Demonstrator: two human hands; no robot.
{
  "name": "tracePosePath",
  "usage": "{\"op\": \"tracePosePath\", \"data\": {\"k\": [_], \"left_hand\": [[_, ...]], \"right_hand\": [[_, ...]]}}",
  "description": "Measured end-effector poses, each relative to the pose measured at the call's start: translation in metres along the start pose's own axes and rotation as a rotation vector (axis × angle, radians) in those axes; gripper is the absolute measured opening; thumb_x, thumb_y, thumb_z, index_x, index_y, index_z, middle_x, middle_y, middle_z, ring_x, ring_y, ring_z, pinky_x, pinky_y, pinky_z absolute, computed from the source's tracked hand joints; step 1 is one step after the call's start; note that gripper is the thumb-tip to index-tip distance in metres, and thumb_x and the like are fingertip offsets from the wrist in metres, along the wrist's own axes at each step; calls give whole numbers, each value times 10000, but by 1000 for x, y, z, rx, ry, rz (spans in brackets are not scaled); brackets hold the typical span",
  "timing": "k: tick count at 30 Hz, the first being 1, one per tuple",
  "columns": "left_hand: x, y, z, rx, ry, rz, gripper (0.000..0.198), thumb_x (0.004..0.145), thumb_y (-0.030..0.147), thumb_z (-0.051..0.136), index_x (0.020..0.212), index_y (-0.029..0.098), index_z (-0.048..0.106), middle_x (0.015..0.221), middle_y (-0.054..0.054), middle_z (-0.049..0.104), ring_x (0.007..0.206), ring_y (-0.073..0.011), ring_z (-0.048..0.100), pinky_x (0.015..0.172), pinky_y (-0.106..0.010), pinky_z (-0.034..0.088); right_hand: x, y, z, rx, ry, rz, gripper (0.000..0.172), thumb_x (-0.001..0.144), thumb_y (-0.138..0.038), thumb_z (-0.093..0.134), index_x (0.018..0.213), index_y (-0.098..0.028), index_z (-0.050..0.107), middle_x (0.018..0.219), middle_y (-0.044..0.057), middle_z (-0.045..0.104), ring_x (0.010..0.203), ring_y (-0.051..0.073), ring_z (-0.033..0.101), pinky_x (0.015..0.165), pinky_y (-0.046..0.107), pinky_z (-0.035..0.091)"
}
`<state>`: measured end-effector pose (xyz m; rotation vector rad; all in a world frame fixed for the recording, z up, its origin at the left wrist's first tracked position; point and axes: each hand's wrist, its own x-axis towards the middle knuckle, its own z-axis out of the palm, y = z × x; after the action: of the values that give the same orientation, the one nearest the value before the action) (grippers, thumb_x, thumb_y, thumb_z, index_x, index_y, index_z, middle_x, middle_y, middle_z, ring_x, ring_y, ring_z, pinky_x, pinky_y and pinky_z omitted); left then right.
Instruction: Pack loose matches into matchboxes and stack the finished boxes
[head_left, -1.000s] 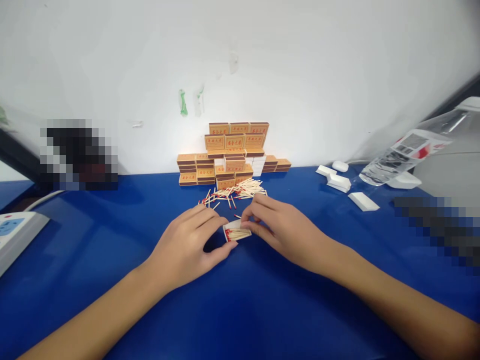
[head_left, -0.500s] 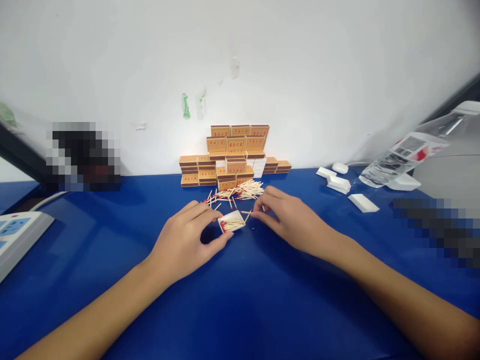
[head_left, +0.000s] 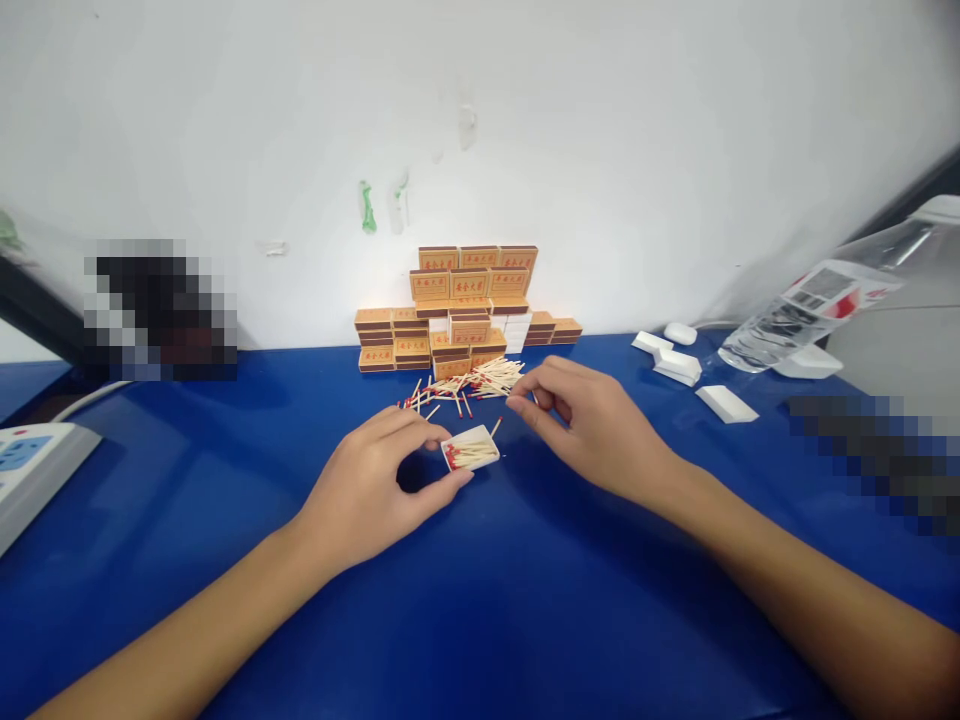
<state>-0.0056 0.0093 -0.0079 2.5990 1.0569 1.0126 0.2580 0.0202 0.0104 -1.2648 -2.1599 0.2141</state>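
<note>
My left hand (head_left: 386, 465) grips a small white matchbox tray (head_left: 477, 436) between thumb and fingers, just above the blue table. Several red-headed matches (head_left: 474, 455) lie inside the tray, which is tilted. Just past the tray's far right corner a single match (head_left: 496, 427) shows. To the right, my right hand (head_left: 574, 405) has thumb and index finger pinched together; whatever is between them is too small to make out. A heap of loose matches (head_left: 491, 378) is spread on the table just beyond both hands.
Stacked orange matchboxes (head_left: 469, 290) stand against the white wall behind the heap. White empty trays (head_left: 677, 367) and a clear plastic bottle (head_left: 787, 310) are at the right. A power strip (head_left: 45, 470) lies at the left edge of the blue table (head_left: 480, 600).
The tray in my left hand has moved slightly right and tilted. My right hand has drawn slightly up and away from the single match near the tray's corner.
</note>
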Motion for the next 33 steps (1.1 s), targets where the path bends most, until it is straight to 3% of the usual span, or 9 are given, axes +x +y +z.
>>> {"op": "tracePosePath", "data": {"k": [5, 9, 14, 20, 24, 28, 33], "left_hand": [[0, 1, 2, 43, -18, 87, 183, 950, 319, 762, 1060, 182, 713, 954, -55, 734, 884, -218, 667, 833, -395, 575], [1, 2, 0, 64, 4, 116, 187, 955, 305, 758, 1066, 163, 710, 956, -67, 732, 887, -221, 668, 864, -398, 575], [-1, -2, -3, 114, -11, 124, 203, 974, 343, 729, 1069, 164, 719, 962, -77, 731, 883, -239, 665, 840, -415, 577], [-2, -2, 0, 75, -75, 83, 206, 965, 347, 747, 1080, 179, 716, 998, -74, 741, 916, -241, 674, 860, -414, 575], [0, 1, 3, 53, -118, 112, 199, 974, 340, 736, 1057, 162, 705, 961, -71, 722, 885, -231, 658, 854, -415, 567], [0, 1, 2, 63, -106, 132, 195, 977, 327, 733, 1056, 151, 699, 960, -72, 716, 879, -229, 652, 844, -412, 561], [-1, 1, 0, 80, -88, 172, 183, 981, 314, 728, 1058, 154, 684, 968, -73, 720, 873, -228, 650, 833, -401, 559]], "right_hand": [[4, 2, 21, -100, -59, 266, 365, 937, -532, 694, 762, -213, 659, 790, 40, 680, 685, 185, 593, 607, 315, 407], [6, -8, 29, -166, -126, 319, 257, 892, -418, 737, 770, -204, 666, 844, 66, 709, 710, 206, 632, 613, 327, 427], [2, -2, 11, -143, -281, 225, 163, 998, -266, 652, 854, -196, 680, 885, 58, 695, 762, 204, 642, 685, 331, 461], [-4, -8, 3, 10, -162, -16, 113, 1057, -254, 612, 967, -194, 644, 971, 45, 658, 820, 176, 615, 733, 301, 468], [-7, -21, 12, -19, -231, -150, 125, 1068, -229, 588, 997, -169, 671, 992, 62, 657, 857, 187, 615, 763, 318, 482], [-10, -20, 15, -12, -259, -181, 187, 1085, -242, 545, 1035, -158, 705, 994, 65, 633, 809, 178, 611, 731, 319, 481], [-12, -17, 11, -2, -272, -159, 95, 1031, -237, 643, 988, -172, 698, 992, 46, 623, 763, 156, 605, 697, 296, 468]]}}
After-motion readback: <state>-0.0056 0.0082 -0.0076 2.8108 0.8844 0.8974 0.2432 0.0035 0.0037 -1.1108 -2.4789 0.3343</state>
